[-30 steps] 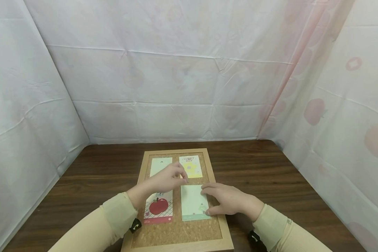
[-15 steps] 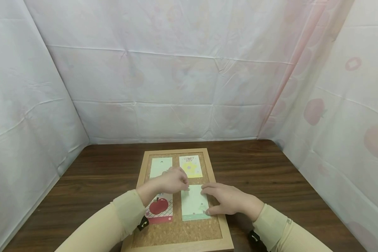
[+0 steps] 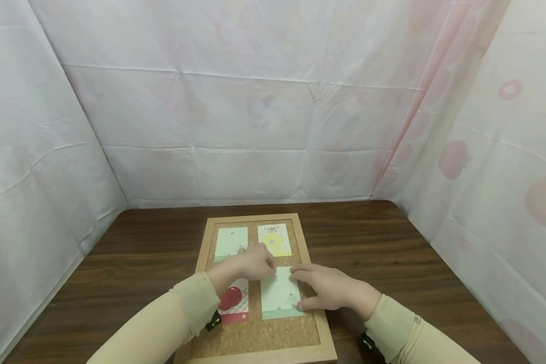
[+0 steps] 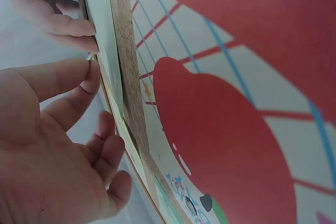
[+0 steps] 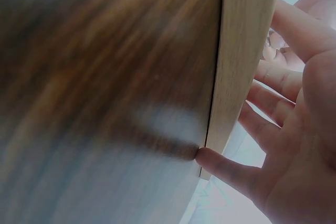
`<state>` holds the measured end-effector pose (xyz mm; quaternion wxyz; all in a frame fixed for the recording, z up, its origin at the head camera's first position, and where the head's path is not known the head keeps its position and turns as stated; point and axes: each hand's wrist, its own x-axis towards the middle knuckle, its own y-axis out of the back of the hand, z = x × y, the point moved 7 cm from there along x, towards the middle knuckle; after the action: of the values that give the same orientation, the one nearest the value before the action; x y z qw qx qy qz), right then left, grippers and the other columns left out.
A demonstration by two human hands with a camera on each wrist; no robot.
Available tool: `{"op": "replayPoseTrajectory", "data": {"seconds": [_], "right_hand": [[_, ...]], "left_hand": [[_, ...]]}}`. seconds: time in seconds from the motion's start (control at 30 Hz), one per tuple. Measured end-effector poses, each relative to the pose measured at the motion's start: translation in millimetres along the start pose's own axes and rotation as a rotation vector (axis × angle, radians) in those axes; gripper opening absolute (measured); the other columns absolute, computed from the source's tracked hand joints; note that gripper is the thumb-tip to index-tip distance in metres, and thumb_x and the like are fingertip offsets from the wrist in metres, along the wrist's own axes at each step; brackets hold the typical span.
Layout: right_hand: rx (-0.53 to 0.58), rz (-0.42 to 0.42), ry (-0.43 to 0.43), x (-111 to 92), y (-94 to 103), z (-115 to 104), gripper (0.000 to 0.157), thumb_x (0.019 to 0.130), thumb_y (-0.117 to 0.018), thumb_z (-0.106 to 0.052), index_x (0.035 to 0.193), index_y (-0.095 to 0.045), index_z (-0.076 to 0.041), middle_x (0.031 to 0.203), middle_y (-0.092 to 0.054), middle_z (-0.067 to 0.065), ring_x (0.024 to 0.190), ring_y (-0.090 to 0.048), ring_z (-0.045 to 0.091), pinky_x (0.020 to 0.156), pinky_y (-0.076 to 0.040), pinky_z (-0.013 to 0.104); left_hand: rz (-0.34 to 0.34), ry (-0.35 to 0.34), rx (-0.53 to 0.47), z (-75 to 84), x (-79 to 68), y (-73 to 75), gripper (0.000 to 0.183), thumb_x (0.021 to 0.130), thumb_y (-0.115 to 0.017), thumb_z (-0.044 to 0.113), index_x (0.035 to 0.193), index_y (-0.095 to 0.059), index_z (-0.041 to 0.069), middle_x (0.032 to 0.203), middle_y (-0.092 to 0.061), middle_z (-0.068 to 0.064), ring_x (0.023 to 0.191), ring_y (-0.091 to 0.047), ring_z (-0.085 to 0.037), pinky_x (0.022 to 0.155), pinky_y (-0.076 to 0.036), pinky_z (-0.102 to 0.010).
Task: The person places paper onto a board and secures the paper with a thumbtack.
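Note:
My left hand (image 3: pixel 255 265) pinches a small shiny thumbtack (image 3: pixel 275 276) between thumb and index finger, at the top of a pale green card (image 3: pixel 277 296). In the left wrist view the tack (image 4: pixel 90 56) shows only as a bright bit at the fingertips. My right hand (image 3: pixel 323 287) rests with spread fingers on the right side of that card. Its little finger reaches down past the frame's side in the right wrist view. Both hands are over a cork board (image 3: pixel 273 336) in a light wooden frame, lying on the table.
Other cards lie on the board: a green one (image 3: pixel 231 240) and a yellow flower one (image 3: pixel 275 241) at the far end, and a red apple one (image 3: pixel 236 302) partly under my left arm. The dark wooden table (image 3: pixel 368 237) is bounded by pale curtains (image 3: pixel 255 172).
My left hand has come down and slightly nearer, bringing the thumbtack from above the gap between cards onto the top of the green card. My right hand has stayed in place.

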<state>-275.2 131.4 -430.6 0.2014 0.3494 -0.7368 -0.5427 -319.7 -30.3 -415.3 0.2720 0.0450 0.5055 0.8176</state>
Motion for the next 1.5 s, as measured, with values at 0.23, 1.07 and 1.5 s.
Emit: {"op": "replayPoseTrajectory", "data": {"seconds": [0.23,1.07,1.5], "right_hand": [[-0.002,0.005,0.001,0,0.8,0,0.064,0.092,-0.073,-0.050,0.142,-0.058,-0.014,0.155,-0.045,0.003,0.139,-0.046,0.026,0.103,-0.047,0.047],[-0.011,0.009,-0.007,0,0.2,-1,0.063,0.091,-0.074,-0.050,0.141,-0.058,-0.015,0.154,-0.046,0.002,0.139,-0.046,0.025,0.102,-0.047,0.048],[-0.010,0.009,-0.009,-1,-0.3,-1,0.063,0.091,-0.073,-0.051,0.141,-0.058,-0.015,0.154,-0.046,0.001,0.139,-0.046,0.025,0.103,-0.047,0.047]], "left_hand": [[-0.099,0.034,-0.126,0.5,2.6,-5.5,0.023,0.099,-0.061,0.014,0.079,-0.072,0.010,0.060,-0.043,0.005,0.055,-0.038,-0.010,0.053,-0.034,-0.027],[-0.113,0.047,-0.104,1.1,7.1,-9.1,0.028,0.100,-0.059,0.016,0.073,-0.063,0.010,0.058,-0.042,0.006,0.053,-0.038,-0.009,0.052,-0.032,-0.026],[-0.143,0.060,-0.059,-1.6,8.9,-11.5,0.029,0.100,-0.061,0.018,0.072,-0.064,0.010,0.058,-0.041,0.006,0.054,-0.038,-0.009,0.053,-0.033,-0.025]]}}
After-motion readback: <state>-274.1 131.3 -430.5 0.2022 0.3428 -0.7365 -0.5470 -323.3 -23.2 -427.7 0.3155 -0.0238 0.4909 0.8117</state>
